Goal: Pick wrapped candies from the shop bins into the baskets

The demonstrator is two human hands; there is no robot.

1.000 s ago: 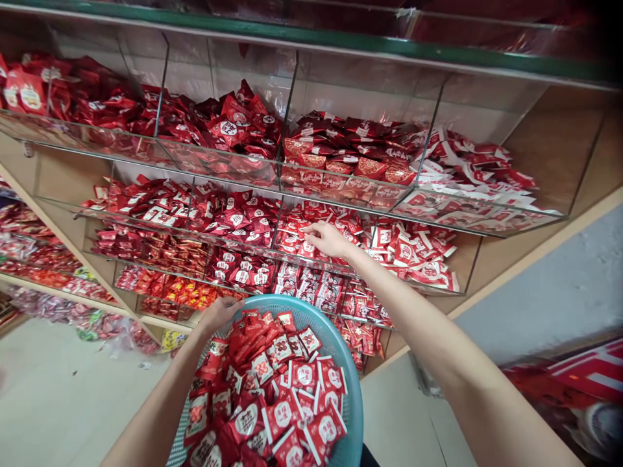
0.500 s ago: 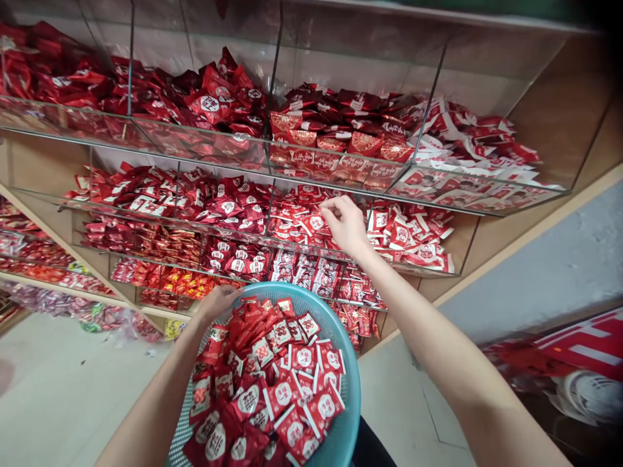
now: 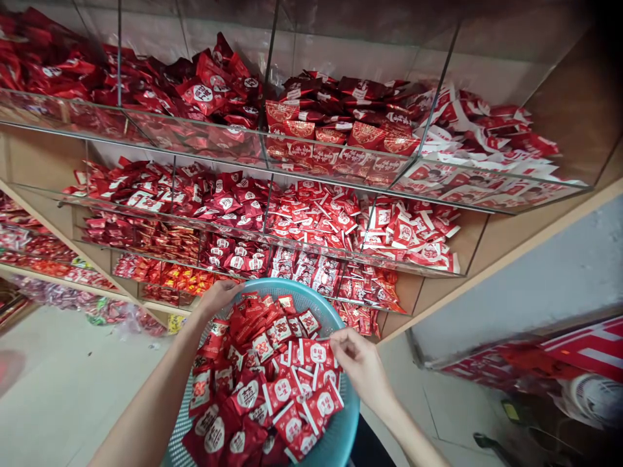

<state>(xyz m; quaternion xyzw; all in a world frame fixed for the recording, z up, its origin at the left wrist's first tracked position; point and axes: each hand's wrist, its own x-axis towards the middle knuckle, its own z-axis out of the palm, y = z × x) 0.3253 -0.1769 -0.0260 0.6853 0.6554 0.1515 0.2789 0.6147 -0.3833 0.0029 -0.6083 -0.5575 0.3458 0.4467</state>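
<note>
A teal plastic basket (image 3: 348, 415) with perforated sides is held low in front of the shelves. My left hand (image 3: 221, 298) is closed on its far left rim. Many small red wrapped packets fill it; a dark red packet (image 3: 213, 431) with a white emblem lies at the near left. Over the basket's right side, my right hand (image 3: 355, 360) pinches the edge of a red-and-white candy packet (image 3: 315, 352) between thumb and fingers. That packet rests against or just above the others; I cannot tell which.
Shelves with clear-fronted bins (image 3: 311, 237) of red packets stretch across the view. A wooden side panel (image 3: 487, 269) slopes along their right end. Red printed material (image 3: 584, 350) and a white round object (image 3: 591, 397) sit at the right, by the grey wall (image 3: 525, 285). Pale tiles cover the floor.
My right hand has come down from the middle shelf's bin to the basket, bringing a candy packet. My left hand stays on the rim. The view has shifted slightly.
</note>
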